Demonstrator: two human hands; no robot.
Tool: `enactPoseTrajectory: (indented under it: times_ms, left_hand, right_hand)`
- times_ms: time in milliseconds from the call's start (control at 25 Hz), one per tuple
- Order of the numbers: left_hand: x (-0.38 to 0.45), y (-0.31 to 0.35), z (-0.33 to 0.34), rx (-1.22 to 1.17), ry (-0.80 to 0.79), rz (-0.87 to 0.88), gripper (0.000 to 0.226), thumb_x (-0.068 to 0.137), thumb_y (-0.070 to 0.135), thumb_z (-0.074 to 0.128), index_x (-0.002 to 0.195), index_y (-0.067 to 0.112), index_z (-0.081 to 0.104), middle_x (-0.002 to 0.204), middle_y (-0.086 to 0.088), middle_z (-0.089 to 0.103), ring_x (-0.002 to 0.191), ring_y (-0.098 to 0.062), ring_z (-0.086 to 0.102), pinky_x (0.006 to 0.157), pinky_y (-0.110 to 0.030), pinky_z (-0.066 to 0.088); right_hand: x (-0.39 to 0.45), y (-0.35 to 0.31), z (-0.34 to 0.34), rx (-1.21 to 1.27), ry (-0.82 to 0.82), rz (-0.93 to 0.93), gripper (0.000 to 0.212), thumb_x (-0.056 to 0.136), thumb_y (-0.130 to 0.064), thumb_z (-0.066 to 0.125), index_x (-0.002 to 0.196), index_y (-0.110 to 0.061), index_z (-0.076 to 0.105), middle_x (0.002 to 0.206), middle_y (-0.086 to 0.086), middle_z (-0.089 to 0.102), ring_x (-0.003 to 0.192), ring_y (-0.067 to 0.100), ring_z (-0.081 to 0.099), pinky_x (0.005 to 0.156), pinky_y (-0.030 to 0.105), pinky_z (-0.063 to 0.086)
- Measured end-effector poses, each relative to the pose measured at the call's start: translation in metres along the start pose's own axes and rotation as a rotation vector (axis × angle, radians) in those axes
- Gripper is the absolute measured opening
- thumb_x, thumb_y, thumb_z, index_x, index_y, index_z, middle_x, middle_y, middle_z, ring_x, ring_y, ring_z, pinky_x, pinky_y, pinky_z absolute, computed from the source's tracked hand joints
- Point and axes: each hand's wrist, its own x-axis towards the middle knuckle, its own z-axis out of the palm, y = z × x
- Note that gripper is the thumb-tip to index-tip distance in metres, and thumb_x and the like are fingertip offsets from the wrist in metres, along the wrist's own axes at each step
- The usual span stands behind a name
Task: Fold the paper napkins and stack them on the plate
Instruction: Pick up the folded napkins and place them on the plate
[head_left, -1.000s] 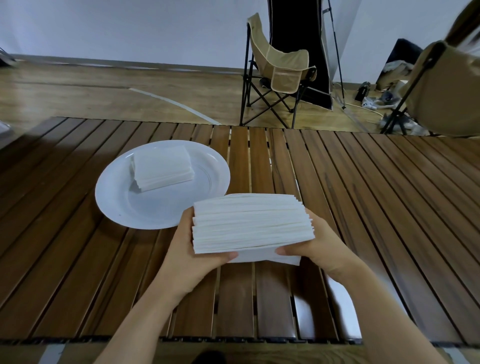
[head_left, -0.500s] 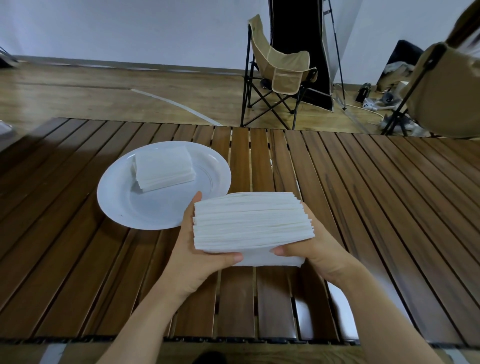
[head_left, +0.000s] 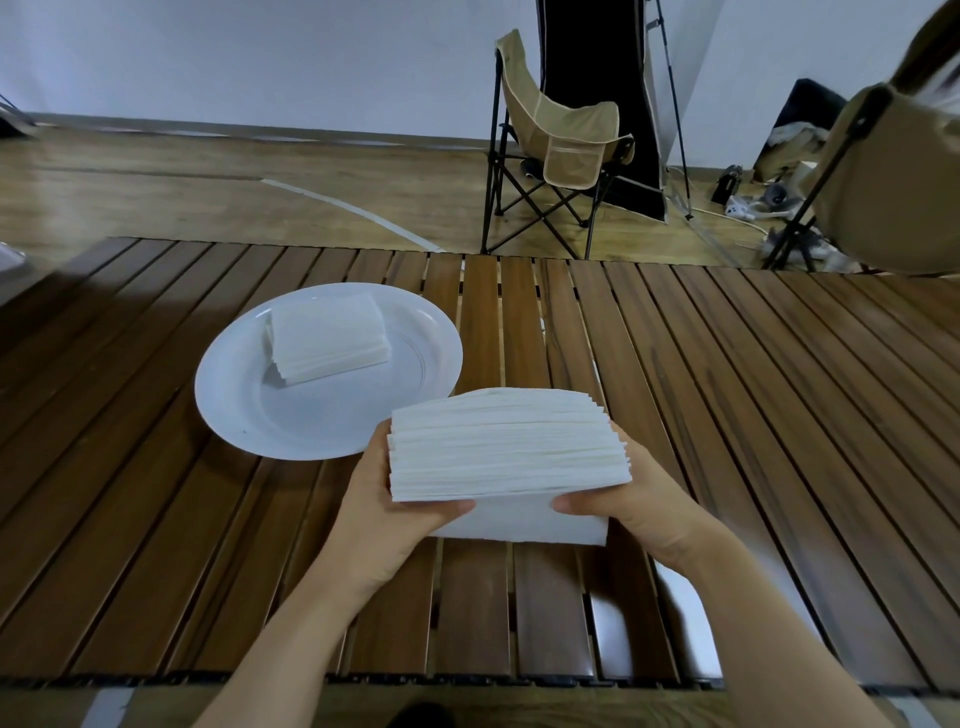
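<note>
Little is changed from a second ago: napkin stack (head_left: 506, 447) (bottom sheet drooping) is kept gripped at both ends by left hand (head_left: 387, 506) and right hand (head_left: 631, 501), plate (head_left: 244, 415) at ten o'clock, so folding seems pending.

Folding chair (head_left: 561, 150) on wooden floor (head_left: 208, 192)

Thick stack of unfolded white napkins (head_left: 506, 444), tilted, near the table's front edge. White round plate (head_left: 244, 400) left of centre, carrying small folded pile (head_left: 327, 340).
</note>
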Motion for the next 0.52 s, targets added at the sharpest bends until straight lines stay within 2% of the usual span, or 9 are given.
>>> enactPoseTrajectory:
  times_ms: [80,200,320,520]
  left_hand:
    - [-0.001,0.002,0.000,0.020,0.020,-0.025,0.072,0.065,0.023,0.080,0.129,0.026,0.047,0.119,0.014,0.060,0.114,0.000,0.055,0.085,-0.013,0.050]
    - [-0.001,0.009,0.001,0.013,0.083,-0.119,0.062,0.065,0.038,0.074,0.121,0.038,0.047,0.113,0.018,0.059,0.105,0.003,0.057,0.076,-0.013,0.052]
    - [0.001,0.017,0.001,-0.011,0.087,-0.161,0.059,0.070,0.043,0.069,0.124,0.034,0.047,0.113,0.014,0.061,0.104,-0.002,0.060,0.076,-0.017,0.054]
    - [0.001,0.038,-0.017,-0.011,0.138,-0.304,0.061,0.064,0.058,0.067,0.119,0.033,0.055,0.109,0.009,0.065,0.103,-0.011,0.062,0.087,-0.037,0.054]
  right_hand:
    - [0.001,0.000,-0.001,0.027,0.020,0.005,0.063,0.067,-0.018,0.078,0.125,-0.030,0.056,0.119,-0.004,0.065,0.117,0.017,0.058,0.098,0.040,0.049]
    - [0.001,-0.005,-0.001,0.158,0.047,0.045,0.054,0.072,-0.027,0.075,0.123,-0.024,0.058,0.116,0.003,0.067,0.108,0.024,0.064,0.090,0.044,0.055]
    - [0.003,-0.016,0.005,0.254,0.098,0.063,0.049,0.075,-0.033,0.071,0.120,-0.020,0.059,0.111,0.005,0.069,0.102,0.025,0.068,0.086,0.043,0.056]
    - [0.008,-0.040,0.024,0.271,0.150,0.098,0.045,0.081,-0.041,0.070,0.117,-0.016,0.062,0.107,0.005,0.072,0.100,0.023,0.069,0.089,0.041,0.055]
